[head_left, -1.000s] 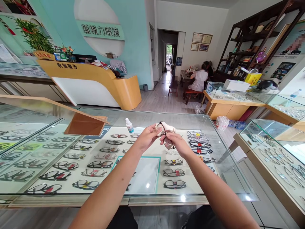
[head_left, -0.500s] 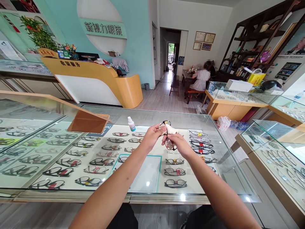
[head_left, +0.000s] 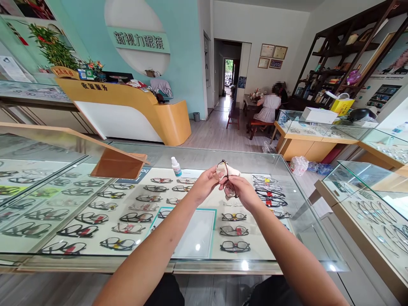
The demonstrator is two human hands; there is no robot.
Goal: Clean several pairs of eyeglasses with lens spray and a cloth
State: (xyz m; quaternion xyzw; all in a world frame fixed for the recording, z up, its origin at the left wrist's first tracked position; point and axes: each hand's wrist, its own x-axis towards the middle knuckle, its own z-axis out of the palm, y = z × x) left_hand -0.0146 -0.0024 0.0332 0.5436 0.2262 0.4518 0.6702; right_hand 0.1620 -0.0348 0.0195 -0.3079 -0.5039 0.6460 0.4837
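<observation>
Above the glass display case [head_left: 197, 265], a pair of dark-rimmed glasses [head_left: 230, 189] is held upright between my two hands. My left hand [head_left: 205, 183] is closed on a white cloth [head_left: 232, 170] at the upper lens. The fingers of my right hand [head_left: 242, 190] grip the frame near its middle, by the lower lens. A small white spray bottle [head_left: 176, 166] with a blue-banded label stands on the glass to the left of my hands. Rows of eyeglasses [head_left: 234, 230] lie inside the case below.
A slanted brown wooden stand [head_left: 118, 163] rests on the case at the left. More glass cases [head_left: 376, 212] stand to the right. Beyond are a yellow counter [head_left: 174, 121] and a seated person [head_left: 269, 108] at a table. Plastic bags [head_left: 298, 165] lie on the floor.
The glasses have turned slightly and shifted a little to the right. My left hand has moved slightly right, and more of the cloth shows above my right hand.
</observation>
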